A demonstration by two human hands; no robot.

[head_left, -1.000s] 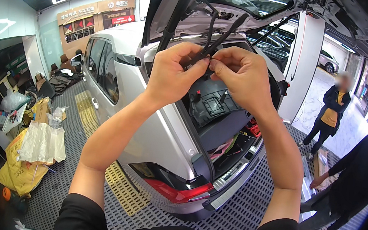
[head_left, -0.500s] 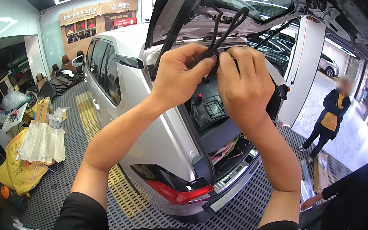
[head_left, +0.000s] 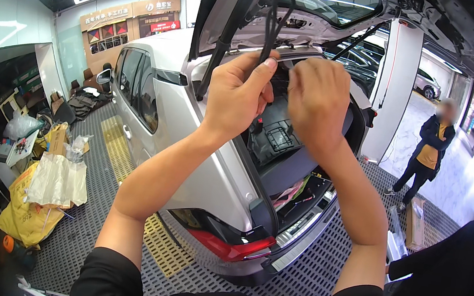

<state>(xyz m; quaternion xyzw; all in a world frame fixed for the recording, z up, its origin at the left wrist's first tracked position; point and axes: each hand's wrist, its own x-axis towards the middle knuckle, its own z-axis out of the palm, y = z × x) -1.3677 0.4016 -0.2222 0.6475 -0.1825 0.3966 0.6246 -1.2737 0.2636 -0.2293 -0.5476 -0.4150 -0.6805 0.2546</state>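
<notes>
Up under the raised tailgate (head_left: pixel 311 30) of a silver car (head_left: pixel 209 171), my left hand (head_left: pixel 233 98) pinches a looped black cable (head_left: pixel 273 23) between thumb and fingers. The cable rises out of the grip toward the tailgate. Just to its right is my right hand (head_left: pixel 318 108), its fingers curled downward and smeared by motion, so I cannot see whether anything is in them. A gap shows between the two hands. Below them lies the open cargo area, with a black grid-like frame (head_left: pixel 281 136) on a dark surface inside.
The red tail light (head_left: pixel 229 247) and rear bumper sill (head_left: pixel 301 233) are close below my arms. A person (head_left: pixel 431 145) stands at the right; another in dark clothing (head_left: pixel 438 267) is nearer. Yellow sacks (head_left: pixel 27 215) and packing material pile up at the left.
My right hand has come away from the cable and shifted slightly right. The cable loop has swung left and more upright. The nearby dark-clothed person has moved.
</notes>
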